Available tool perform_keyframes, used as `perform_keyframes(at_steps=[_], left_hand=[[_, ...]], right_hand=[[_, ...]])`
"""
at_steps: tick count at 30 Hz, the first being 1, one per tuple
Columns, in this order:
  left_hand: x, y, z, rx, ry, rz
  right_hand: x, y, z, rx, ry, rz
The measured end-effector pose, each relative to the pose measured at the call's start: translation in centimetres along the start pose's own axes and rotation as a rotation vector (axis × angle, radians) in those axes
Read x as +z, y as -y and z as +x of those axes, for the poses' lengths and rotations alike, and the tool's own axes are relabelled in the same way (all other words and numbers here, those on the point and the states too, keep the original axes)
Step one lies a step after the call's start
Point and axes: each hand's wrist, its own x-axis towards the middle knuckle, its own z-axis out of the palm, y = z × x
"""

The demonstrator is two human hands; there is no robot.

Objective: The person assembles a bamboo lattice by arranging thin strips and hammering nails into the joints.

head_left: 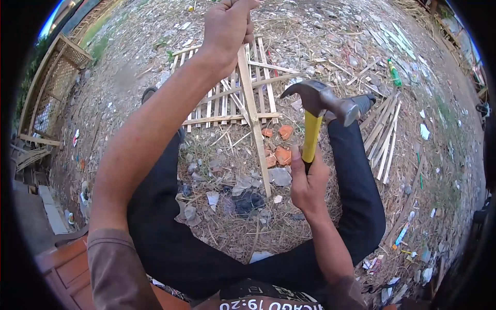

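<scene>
My left hand [228,28] is raised at the top of the view, its fingers closed around the upper end of a long wooden strip [251,111]. The strip slants down toward me, its lower end near the ground between my legs. My right hand [311,183] grips a claw hammer [311,132] by its yellow and black handle. The steel head is uppermost, with the claw pointing left and the striking face right. Beyond the strip, a slatted wooden frame [222,118] lies on the ground, partly hidden by my left forearm.
Broken orange brick pieces [283,155] lie between my legs. Loose wooden strips [383,137] are piled beside my right leg. A green bottle [394,73] rests farther right. At the far left leans a woven lattice panel [50,101]. Litter, stones and dry straw cover the ground.
</scene>
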Motion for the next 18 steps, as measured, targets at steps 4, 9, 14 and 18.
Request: perform_keyframes(at_steps=[4,9,14,18], left_hand=[[1.3,0.1,0.4,-0.014,0.015,0.037],[0.2,0.4,0.8,0.014,-0.065,0.032],[0.9,0.0,0.2,0.029,0.004,0.035],[1.6,0.2,0.0,0.030,0.067,0.014]], right_hand=[[0.8,0.2,0.4,-0.016,-0.033,0.115],[2.1,-4.6,-3.7,0.054,0.148,-0.169],[1.5,0.6,0.6,-0.014,0.034,-0.018],[1.8,0.0,0.9,-0.112,-0.045,0.027]])
